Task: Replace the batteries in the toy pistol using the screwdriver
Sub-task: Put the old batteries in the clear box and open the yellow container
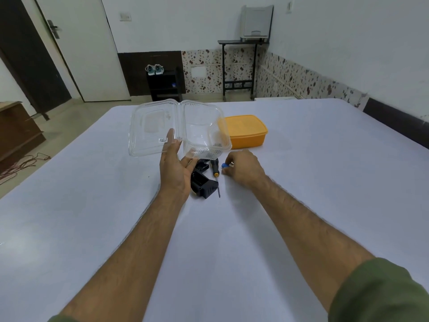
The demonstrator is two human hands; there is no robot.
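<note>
- The left hand (174,168) holds a clear plastic hinged clamshell container (178,127) up above the white-covered table (92,205); the thumb lies on the open lid near a small barcode sticker (163,140), and the other fingers curl under the tub half, so the hand is clamped on the container.
- The container is open, its lid and tub spread side by side, tilted towards the camera.
- The right hand (243,169) rests low on the table, fingers bent together, pinching small batteries (226,165) — a blue end and a silvery end show at the fingertips. How many there are cannot be told.
- The black plastic toy pistol (202,182) lies on the table just beneath and beside the left hand, partly hidden by it; its open battery compartment faces up.
- A screwdriver with a black and orange handle (216,173) lies on the table between the two hands, touching or just beside the pistol's right side, its thin metal shaft pointing towards the camera.
- An orange plastic lidded box (248,133) stands on the table behind the clear container, lid shut.
- Both forearms are bare — green sleeves (380,291) show at the bottom edge.
</note>
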